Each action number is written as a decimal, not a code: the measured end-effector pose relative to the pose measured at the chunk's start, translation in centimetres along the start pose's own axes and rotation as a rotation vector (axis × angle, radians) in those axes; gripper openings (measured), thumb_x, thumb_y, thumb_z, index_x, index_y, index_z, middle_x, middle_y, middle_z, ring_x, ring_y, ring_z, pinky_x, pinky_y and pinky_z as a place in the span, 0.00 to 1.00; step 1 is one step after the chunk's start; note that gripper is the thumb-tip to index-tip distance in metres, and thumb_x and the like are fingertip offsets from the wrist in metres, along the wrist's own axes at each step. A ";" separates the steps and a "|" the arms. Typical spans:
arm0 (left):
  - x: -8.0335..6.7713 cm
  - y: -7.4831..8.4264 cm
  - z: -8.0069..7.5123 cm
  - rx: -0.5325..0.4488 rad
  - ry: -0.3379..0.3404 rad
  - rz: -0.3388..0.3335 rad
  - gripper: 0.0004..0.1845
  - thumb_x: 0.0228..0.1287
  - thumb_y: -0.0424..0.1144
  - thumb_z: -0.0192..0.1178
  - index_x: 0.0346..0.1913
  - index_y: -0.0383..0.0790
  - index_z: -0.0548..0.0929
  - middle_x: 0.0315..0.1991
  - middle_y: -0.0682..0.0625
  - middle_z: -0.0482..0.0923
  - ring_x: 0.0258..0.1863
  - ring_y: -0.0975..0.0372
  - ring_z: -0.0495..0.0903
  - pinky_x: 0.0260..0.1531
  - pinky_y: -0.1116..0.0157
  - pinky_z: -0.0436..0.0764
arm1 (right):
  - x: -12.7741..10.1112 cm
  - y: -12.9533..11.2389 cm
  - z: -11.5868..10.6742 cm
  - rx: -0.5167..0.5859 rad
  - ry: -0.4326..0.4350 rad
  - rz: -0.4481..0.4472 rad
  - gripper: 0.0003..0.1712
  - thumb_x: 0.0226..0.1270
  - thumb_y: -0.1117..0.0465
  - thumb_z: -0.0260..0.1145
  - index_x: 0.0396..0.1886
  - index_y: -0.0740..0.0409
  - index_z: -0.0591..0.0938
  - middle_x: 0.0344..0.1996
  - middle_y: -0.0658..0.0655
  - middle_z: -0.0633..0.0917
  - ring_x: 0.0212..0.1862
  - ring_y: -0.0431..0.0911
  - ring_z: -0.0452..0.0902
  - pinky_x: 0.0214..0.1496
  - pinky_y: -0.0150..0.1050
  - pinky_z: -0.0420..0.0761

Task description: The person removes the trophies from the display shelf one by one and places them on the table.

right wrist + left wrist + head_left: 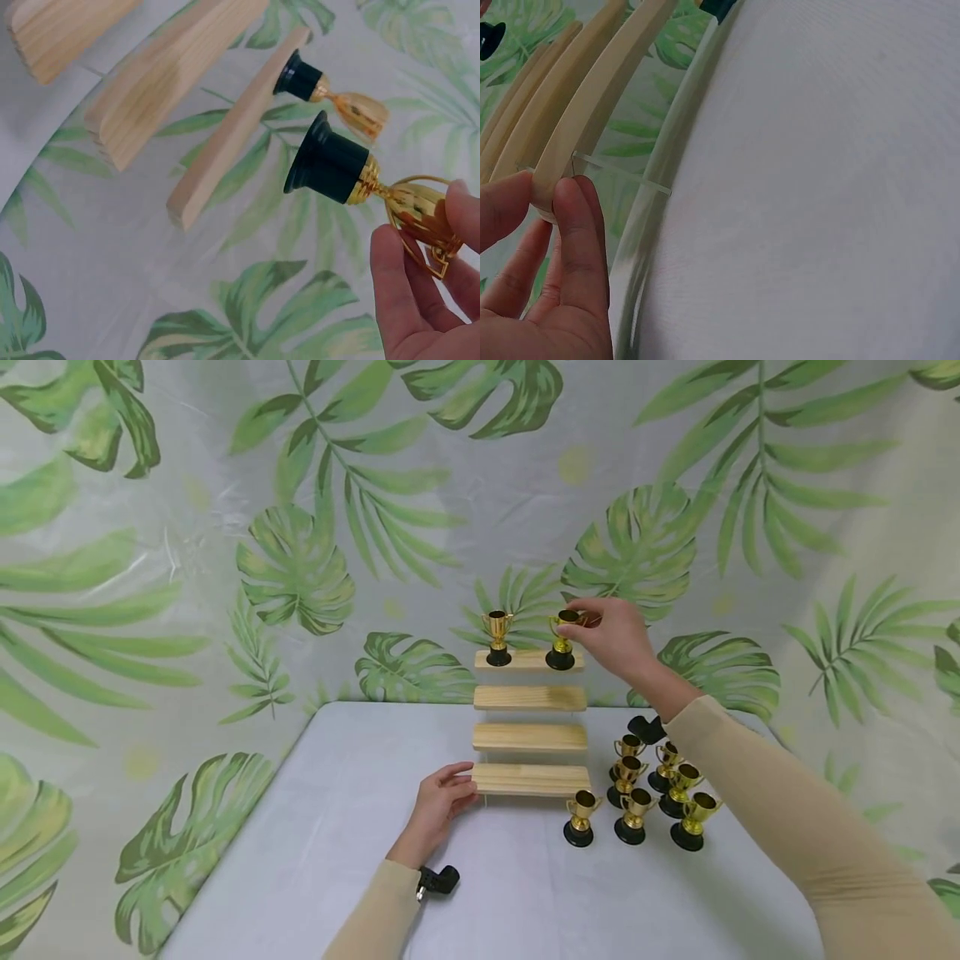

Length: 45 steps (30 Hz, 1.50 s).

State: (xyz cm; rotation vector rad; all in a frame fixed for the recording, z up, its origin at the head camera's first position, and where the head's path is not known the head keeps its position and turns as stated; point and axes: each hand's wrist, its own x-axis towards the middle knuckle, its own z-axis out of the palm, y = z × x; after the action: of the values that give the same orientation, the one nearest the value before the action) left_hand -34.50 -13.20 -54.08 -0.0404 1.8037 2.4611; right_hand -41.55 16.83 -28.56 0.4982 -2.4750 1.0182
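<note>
My right hand point(617, 635) pinches a gold trophy cup point(562, 642), its base on the top step of the wooden tiered stand point(530, 737), beside another cup point(497, 637). My left hand point(442, 802) grips the bottom step, steadying it. Placement looks nearly finished; releasing comes next, then fetching from the cluster of cups point(651, 793) on the bench point(360, 827).

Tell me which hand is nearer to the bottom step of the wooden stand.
Left. The left hand touches the left end of the bottom step. The right hand is up at the top step, holding a gold trophy.
</note>
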 end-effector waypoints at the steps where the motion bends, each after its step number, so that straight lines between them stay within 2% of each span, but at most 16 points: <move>1: 0.0 0.1 0.0 0.002 -0.003 0.002 0.25 0.62 0.24 0.66 0.63 0.29 0.77 0.43 0.43 0.82 0.40 0.57 0.85 0.46 0.61 0.85 | -0.3 -0.2 -0.2 -0.005 0.005 -0.007 0.27 0.65 0.47 0.73 0.61 0.51 0.83 0.39 0.55 0.86 0.38 0.47 0.79 0.37 0.48 0.81; 8: -0.1 0.4 -0.1 0.033 -0.010 -0.005 0.25 0.62 0.24 0.66 0.63 0.30 0.77 0.43 0.42 0.82 0.39 0.57 0.85 0.45 0.61 0.85 | -2.2 -0.7 -1.3 -0.024 0.017 -0.036 0.27 0.65 0.47 0.73 0.60 0.52 0.84 0.37 0.55 0.87 0.36 0.48 0.80 0.36 0.47 0.79; 19: -0.1 0.5 -0.1 0.044 -0.024 -0.009 0.26 0.62 0.25 0.67 0.64 0.31 0.77 0.44 0.42 0.81 0.40 0.57 0.85 0.50 0.56 0.84 | -5.7 -0.3 -2.5 -0.026 0.015 -0.054 0.25 0.62 0.49 0.76 0.56 0.52 0.85 0.34 0.52 0.88 0.34 0.45 0.83 0.35 0.44 0.82; 31: -0.2 0.7 0.3 0.054 -0.008 -0.013 0.26 0.61 0.24 0.66 0.64 0.30 0.77 0.44 0.41 0.82 0.39 0.57 0.86 0.45 0.61 0.86 | -8.9 0.5 -2.9 -0.059 0.002 -0.063 0.22 0.62 0.51 0.77 0.54 0.52 0.86 0.34 0.50 0.88 0.34 0.44 0.84 0.34 0.45 0.81; 36: -0.2 0.8 0.2 0.061 -0.017 -0.012 0.28 0.62 0.24 0.67 0.65 0.29 0.75 0.44 0.41 0.81 0.38 0.57 0.86 0.46 0.60 0.86 | -10.2 0.7 -3.1 -0.066 -0.010 -0.061 0.24 0.62 0.48 0.76 0.55 0.52 0.85 0.36 0.51 0.88 0.36 0.45 0.84 0.34 0.45 0.82; 45: -0.3 1.2 0.3 0.098 -0.015 -0.022 0.28 0.61 0.25 0.67 0.66 0.30 0.75 0.42 0.42 0.81 0.37 0.58 0.85 0.47 0.59 0.85 | -12.6 1.6 -3.4 -0.069 -0.013 -0.087 0.24 0.62 0.48 0.76 0.56 0.52 0.86 0.36 0.50 0.89 0.35 0.44 0.85 0.28 0.38 0.81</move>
State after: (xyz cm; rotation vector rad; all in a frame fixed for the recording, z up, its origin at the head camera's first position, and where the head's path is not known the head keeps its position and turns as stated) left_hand -34.33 -13.29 -52.85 -0.0350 1.9041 2.3490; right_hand -30.77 22.44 -33.54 0.5861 -2.4676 0.8952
